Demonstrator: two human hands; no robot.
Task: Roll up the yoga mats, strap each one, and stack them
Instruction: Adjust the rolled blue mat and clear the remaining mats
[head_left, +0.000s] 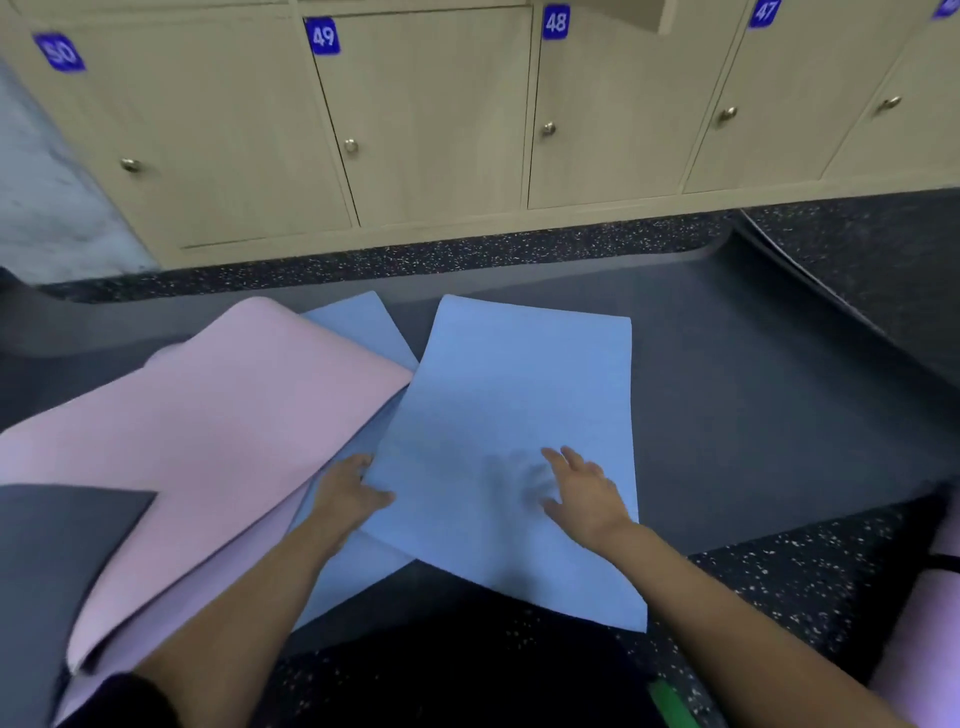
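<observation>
The left hand (347, 488) pinches the left edge of the light blue foam yoga mat (519, 384), thumb on top and fingers apparently tucked beneath. The right hand (582, 493) lies flat on the same sheet towards its right side, fingers spread, pressing rather than gripping; it is slightly blurred.

The blue mat lies unrolled in the middle, its far end towards the beige wooden lockers (431, 130). More blue shows under it to the left, both near and far, so it is either doubled over or lying on a second sheet; I cannot tell which.

That hidden layer is the main risk. A roll started here could drag the lower blue sheet in with it and end up bulky and lopsided.

With one hand pinching an edge and the other only pressing, the sheet may also skew. A crooked start would probably telescope at the ends and strap badly.

The pale pink foam mat (208, 441) bulges just beside the left hand, over the lower blue layer, and could snag or be pulled along. A grey mat corner (57, 561) rests on its near left. Everything sits on a large dark grey floor mat (753, 374).
</observation>
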